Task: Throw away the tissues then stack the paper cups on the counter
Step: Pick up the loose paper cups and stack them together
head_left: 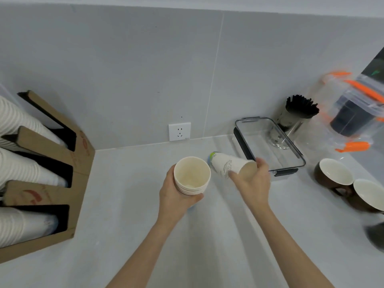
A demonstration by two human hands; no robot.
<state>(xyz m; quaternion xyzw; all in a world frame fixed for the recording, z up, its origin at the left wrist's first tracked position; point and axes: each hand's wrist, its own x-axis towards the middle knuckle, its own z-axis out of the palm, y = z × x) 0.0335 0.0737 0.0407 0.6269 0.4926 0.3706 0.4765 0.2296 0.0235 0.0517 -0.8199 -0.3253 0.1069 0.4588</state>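
My left hand (176, 196) grips a nested stack of white paper cups (192, 175), held upright above the grey counter (124, 235), mouth toward the camera. My right hand (252, 181) holds a single white paper cup (225, 165) with a green and blue base, tipped on its side with its base pointing left, just right of the stack's rim. The two are close but I cannot tell whether they touch. No tissues are in view.
A cardboard dispenser (68, 163) with rows of cups stands at the left. A wall socket (179, 131) is behind. A clear container (270, 146), a straw holder (295, 117), orange-clipped clear boxes (353, 113) and two brown mugs (334, 175) crowd the right.
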